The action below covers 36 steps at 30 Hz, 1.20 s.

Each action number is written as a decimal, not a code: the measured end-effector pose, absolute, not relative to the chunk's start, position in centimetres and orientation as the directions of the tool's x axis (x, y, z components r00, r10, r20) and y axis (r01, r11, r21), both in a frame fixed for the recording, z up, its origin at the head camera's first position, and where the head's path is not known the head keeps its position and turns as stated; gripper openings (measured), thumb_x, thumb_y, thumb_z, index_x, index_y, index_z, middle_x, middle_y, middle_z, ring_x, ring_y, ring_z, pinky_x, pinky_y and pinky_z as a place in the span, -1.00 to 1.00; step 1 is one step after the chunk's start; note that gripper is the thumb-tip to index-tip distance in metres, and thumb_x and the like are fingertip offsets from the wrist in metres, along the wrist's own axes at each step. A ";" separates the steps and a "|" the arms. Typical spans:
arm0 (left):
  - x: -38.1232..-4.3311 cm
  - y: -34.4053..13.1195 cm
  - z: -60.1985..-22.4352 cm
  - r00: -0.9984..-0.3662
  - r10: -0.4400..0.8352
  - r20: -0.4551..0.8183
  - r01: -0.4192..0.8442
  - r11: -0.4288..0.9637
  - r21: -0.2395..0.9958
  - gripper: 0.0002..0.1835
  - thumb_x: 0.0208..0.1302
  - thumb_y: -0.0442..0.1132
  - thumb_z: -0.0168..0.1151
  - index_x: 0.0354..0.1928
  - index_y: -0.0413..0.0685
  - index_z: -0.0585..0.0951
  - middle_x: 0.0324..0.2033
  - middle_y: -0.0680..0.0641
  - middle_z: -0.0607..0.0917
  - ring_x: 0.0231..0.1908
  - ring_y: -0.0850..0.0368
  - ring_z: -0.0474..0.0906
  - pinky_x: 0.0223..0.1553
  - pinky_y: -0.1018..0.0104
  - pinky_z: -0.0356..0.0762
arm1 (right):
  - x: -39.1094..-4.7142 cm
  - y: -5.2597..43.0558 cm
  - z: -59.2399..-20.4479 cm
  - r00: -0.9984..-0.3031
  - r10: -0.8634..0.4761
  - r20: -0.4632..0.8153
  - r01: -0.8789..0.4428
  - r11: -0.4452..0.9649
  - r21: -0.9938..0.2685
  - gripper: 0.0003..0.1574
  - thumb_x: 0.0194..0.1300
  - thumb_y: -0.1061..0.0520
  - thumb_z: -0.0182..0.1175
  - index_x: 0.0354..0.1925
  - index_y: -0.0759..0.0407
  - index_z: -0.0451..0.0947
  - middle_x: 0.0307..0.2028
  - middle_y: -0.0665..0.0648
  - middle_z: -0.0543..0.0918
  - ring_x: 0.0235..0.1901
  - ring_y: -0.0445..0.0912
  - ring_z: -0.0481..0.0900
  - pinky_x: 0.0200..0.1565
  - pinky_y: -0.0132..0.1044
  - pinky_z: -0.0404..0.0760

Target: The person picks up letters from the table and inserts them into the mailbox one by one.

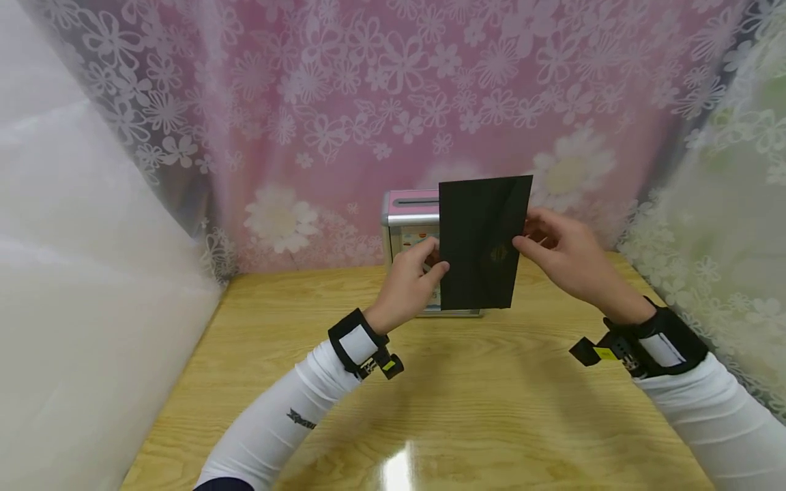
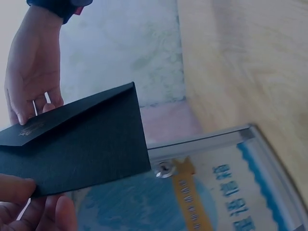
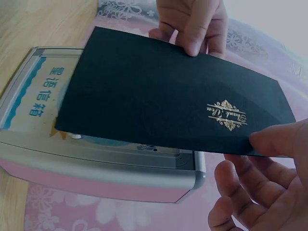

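Note:
A black envelope [image 1: 482, 239] is held up in front of a letter box [image 1: 410, 219], hiding much of it. Gold lettering reading "Thank You" marks the flap [image 3: 226, 114]. My left hand [image 1: 408, 279] pinches one long edge between thumb and fingers. At the opposite edge, my right hand [image 1: 571, 256] pinches it with the thumb on the printed face and fingers behind. The box has a pink top with a narrow slot [image 1: 415, 202]. A small lock [image 2: 164, 169] and blue printed characters [image 2: 231, 197] show on its front panel.
The box stands toward the back of a wood-grain table [image 1: 467, 409]. Behind it hangs a pink flowered curtain [image 1: 368, 102]. Pale cloth [image 1: 92, 273] borders the left side, and a green-white flowered curtain [image 1: 731, 239] borders the right.

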<state>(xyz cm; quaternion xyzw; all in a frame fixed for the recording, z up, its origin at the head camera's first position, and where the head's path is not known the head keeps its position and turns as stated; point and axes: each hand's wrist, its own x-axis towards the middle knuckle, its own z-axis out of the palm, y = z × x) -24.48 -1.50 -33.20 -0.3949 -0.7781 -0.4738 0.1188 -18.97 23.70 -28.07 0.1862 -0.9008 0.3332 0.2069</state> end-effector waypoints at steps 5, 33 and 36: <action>-25.2 -1.5 -31.7 -0.642 0.447 0.623 0.755 0.231 0.613 -0.89 0.36 -0.37 0.10 -0.12 -0.11 0.55 -0.33 -0.01 0.62 -0.33 0.28 0.47 -0.38 0.29 0.50 | -19.6 23.2 -26.8 -0.819 -0.222 0.529 -0.506 0.715 -0.483 -0.86 0.37 0.13 0.13 -0.17 0.16 0.55 -0.39 0.11 0.60 -0.43 -0.13 0.50 -0.44 -0.19 0.47; -29.1 -1.0 -22.6 -0.652 0.222 0.725 0.755 0.275 0.595 -0.84 0.37 -0.37 0.08 -0.07 -0.13 0.57 -0.29 -0.06 0.59 -0.29 0.21 0.45 -0.29 0.34 0.48 | -24.0 20.4 -17.9 -0.716 -0.067 0.695 -0.534 0.693 -0.484 -0.78 0.35 0.14 0.11 -0.12 0.19 0.61 -0.35 0.12 0.61 -0.32 -0.14 0.46 -0.26 -0.33 0.36; -29.6 -0.9 -22.4 -0.658 0.214 0.722 0.749 0.286 0.598 -0.84 0.37 -0.36 0.07 -0.08 -0.13 0.57 -0.29 -0.07 0.60 -0.29 0.20 0.45 -0.30 0.34 0.47 | -24.5 20.2 -17.8 -0.705 -0.059 0.706 -0.538 0.693 -0.479 -0.78 0.35 0.14 0.11 -0.13 0.22 0.61 -0.35 0.12 0.61 -0.33 -0.13 0.47 -0.26 -0.34 0.38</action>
